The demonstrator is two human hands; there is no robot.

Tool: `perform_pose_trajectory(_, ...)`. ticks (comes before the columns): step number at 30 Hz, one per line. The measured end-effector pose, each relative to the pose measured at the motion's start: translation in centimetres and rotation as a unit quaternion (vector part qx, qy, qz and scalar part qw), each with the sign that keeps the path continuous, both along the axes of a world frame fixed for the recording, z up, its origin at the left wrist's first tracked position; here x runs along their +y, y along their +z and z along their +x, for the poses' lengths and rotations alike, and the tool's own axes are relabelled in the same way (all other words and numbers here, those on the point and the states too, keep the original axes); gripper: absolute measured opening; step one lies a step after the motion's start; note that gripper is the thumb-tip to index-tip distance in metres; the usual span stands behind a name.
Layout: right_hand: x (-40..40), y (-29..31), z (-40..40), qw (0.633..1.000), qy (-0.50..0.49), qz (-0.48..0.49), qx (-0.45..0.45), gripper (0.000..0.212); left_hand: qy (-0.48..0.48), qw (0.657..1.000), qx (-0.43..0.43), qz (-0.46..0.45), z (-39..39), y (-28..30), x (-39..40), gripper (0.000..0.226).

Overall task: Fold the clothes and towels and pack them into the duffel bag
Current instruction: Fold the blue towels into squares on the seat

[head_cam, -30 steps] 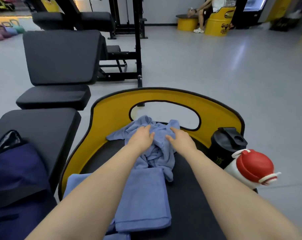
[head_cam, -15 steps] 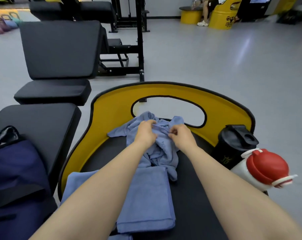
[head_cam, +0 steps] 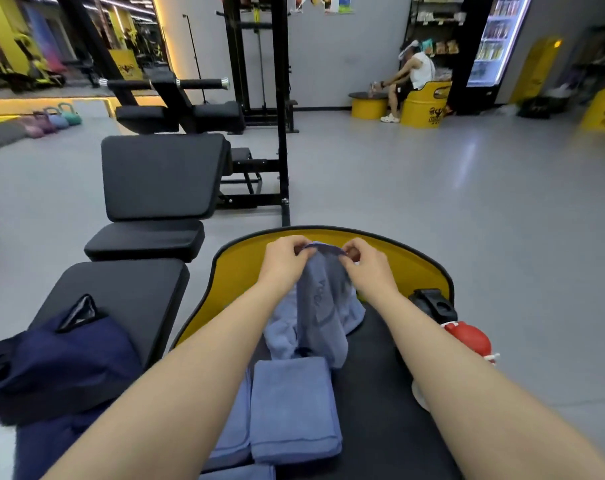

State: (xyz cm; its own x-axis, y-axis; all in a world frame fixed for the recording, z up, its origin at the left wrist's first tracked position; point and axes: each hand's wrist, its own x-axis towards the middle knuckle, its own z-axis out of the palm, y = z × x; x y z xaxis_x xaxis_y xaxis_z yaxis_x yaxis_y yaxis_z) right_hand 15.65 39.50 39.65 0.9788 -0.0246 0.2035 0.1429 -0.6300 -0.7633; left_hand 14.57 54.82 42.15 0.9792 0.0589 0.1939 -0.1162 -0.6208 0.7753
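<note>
Both hands are raised over the far end of the surface, a black padded seat with a yellow curved back. The left hand pinches the top edge of a blue cloth between thumb and curled fingers; the right hand pinches the same edge just beside it, at about 3 o'clock from the left hand. The cloth hangs down from the two pinches in loose folds, and its lower part bunches on the black padding. A dark printed mark shows on its front, too small to read.

At 6 o'clock from the hanging cloth lies a folded blue towel, a neat rectangle flat on the padding, with its near end on another blue folded layer that sticks out at its 9 o'clock side.

At 9 o'clock from the towel, a dark navy duffel bag slumps on a black bench, its opening gaping near the top.

At 3 o'clock from the cloth, at the edge of the surface, stands a black bottle, and just beside it at 5 o'clock is a bottle with a red cap, partly hidden by the right forearm.

At 12 o'clock, well apart across the grey floor, a person sits on a yellow drum.
</note>
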Motion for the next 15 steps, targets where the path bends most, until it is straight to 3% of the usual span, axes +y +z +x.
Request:
perform_pose_trajectory(8, 0.4, 8.7, -4.2, 0.999, 0.014, 0.008, -0.04, 0.016, -0.005, 0.997, -0.07, 0.012, -3.6, 10.3, -1.3, 0.022)
perform_pose_trajectory(15, 0.2, 16.2, -6.9, 0.993, 0.014, 0.098, -0.067, 0.023, -0.032, 0.995, -0.09, -0.033, -6.9, 19.5, -2.3, 0.021)
